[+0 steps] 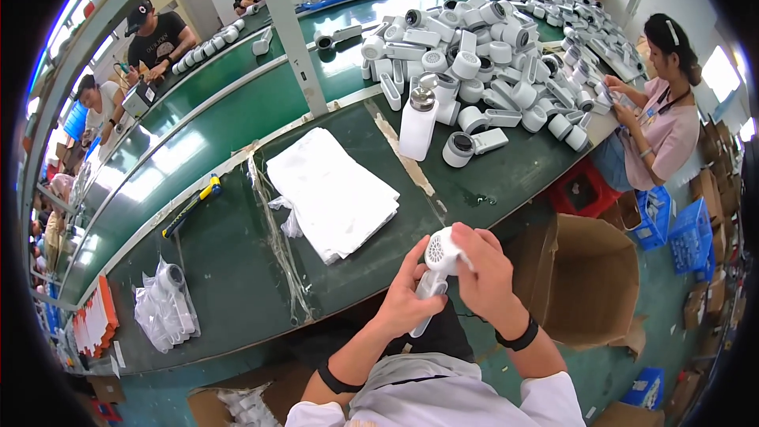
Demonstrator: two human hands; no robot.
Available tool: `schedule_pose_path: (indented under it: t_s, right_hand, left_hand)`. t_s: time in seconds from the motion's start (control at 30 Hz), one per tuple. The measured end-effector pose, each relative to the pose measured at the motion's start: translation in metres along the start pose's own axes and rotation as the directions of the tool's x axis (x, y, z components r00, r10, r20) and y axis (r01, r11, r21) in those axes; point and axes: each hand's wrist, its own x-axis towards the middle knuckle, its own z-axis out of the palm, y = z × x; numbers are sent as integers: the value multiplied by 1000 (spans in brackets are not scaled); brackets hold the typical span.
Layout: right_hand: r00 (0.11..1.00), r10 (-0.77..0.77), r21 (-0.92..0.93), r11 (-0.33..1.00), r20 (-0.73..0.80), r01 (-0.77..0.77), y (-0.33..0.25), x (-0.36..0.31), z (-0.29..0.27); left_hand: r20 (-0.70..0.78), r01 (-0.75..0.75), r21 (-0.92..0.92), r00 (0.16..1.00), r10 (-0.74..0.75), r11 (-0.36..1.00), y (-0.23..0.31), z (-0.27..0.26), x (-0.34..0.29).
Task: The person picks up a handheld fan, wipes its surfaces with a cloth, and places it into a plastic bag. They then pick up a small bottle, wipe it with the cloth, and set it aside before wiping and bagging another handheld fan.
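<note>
In front of my body I hold a white handheld fan (437, 257), its round grille facing up and left and its handle slanting down. My left hand (402, 300) is closed round the handle. My right hand (484, 275) is bent over the right side of the fan head, its fingers pressed against it. Something white shows under those fingers; whether it is a cloth or part of the fan I cannot tell. Beyond my hands, a stack of white plastic bags or sheets (332, 194) lies on the green bench (229, 269). A white pump bottle (419, 122) stands farther back.
A large heap of white fans (498, 55) covers the back right of the bench. A yellow-and-black tool (192, 205) and bagged fans (166, 307) lie left. An open cardboard box (593, 285) stands right, near a seated co-worker (664, 119). A metal post (288, 32) rises behind.
</note>
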Motion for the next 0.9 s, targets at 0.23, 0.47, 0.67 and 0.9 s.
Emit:
schedule_pose_path:
  t_s: [0.23, 0.47, 0.67, 0.9]
  right_hand:
    - [945, -241, -134, 952, 220, 274, -13, -20, -7]
    - [983, 11, 28, 1000, -185, -6, 1, -19, -19]
    - [994, -78, -37, 996, 78, 81, -20, 0, -10]
    - [986, 167, 217, 962, 19, -167, -10, -1, 0]
  left_hand:
    - [-35, -36, -121, 999, 32, 992, -3, 0, -1]
    - [-22, -19, -73, 1000, 18, 997, 8, -2, -5]
    - [-20, -50, -88, 999, 49, 995, 0, 1, -3]
    - [-109, -249, 301, 950, 293, 920, -12, 3, -4]
